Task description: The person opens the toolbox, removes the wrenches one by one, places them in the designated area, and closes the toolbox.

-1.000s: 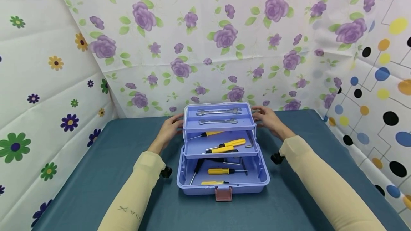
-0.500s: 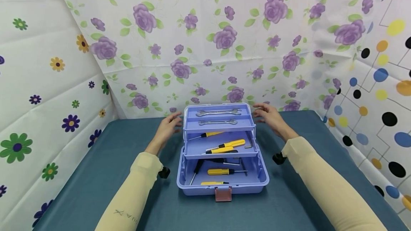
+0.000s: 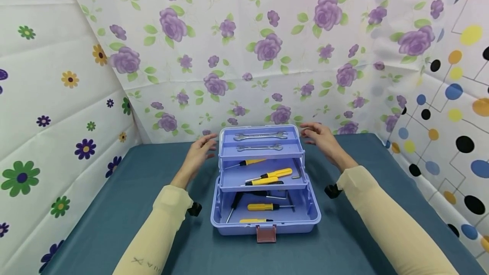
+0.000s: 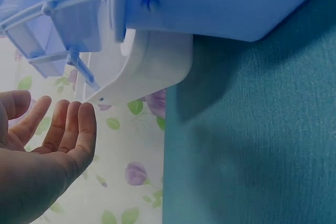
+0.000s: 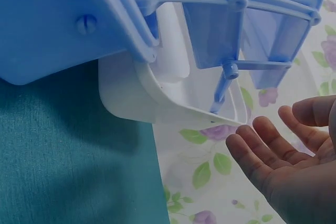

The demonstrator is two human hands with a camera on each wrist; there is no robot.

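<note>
A lilac-blue toolbox [image 3: 310, 226] stands with its stepped trays unfolded. Two wrenches [image 3: 260, 138] lie in the top tray; yellow-handled screwdrivers [image 3: 280, 172] and a hex key [image 3: 296, 169] fill the middle one. Down in the base are another yellow screwdriver [image 3: 261, 207] and black-handled tools [image 3: 237, 200]. To the left of the raised trays is my left hand [image 3: 198, 151], fingers loosely bent and holding nothing. My right hand [image 3: 323, 141] mirrors it on the other side. Both wrist views show fingertips close by the white lid [image 4: 165, 66], which hangs back behind the box.
A dark teal cloth [image 3: 153, 173] covers the table beneath the box. Floral sheets [image 3: 244, 46] hang behind it, with a dotted sheet [image 3: 454, 139] along the right. The brownish latch [image 3: 266, 234] dangles at the box's front.
Both hands have drawn slightly outward from the sides of the toolbox, leaving small gaps. The box and its tools stay as they were; the head view has tilted a little.
</note>
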